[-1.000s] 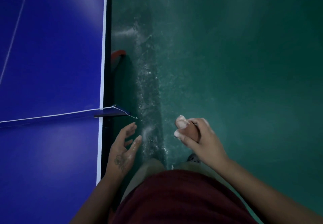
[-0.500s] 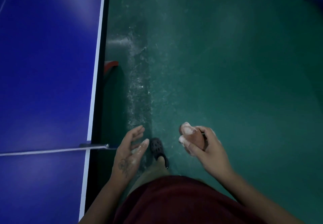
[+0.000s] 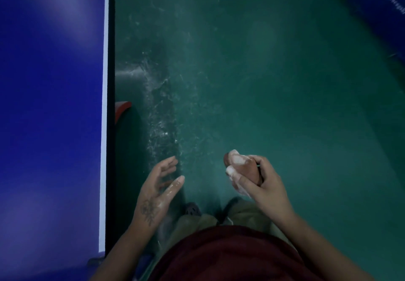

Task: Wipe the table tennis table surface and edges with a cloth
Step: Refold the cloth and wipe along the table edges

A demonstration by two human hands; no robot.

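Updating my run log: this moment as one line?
right hand: grips foamy reddish-brown cloth | left hand: open, empty | blue table tennis table: untouched

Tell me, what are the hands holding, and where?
The right hand grips a wadded reddish cloth, fingers and thumb curled round its middle, one end poking out. The left hand is open and holds nothing.

- 1 table tennis table (image 3: pixel 54 105), blue top
- 2 hands: left hand (image 3: pixel 155 195), right hand (image 3: pixel 263 186)
- 1 reddish-brown wad (image 3: pixel 247 169), foamy white, in the right hand
- 1 red piece (image 3: pixel 121 107) at the table edge
- 2 dark shoes (image 3: pixel 192 208), second one dim
- 1 blue panel (image 3: pixel 381 11), white lettering, unreadable
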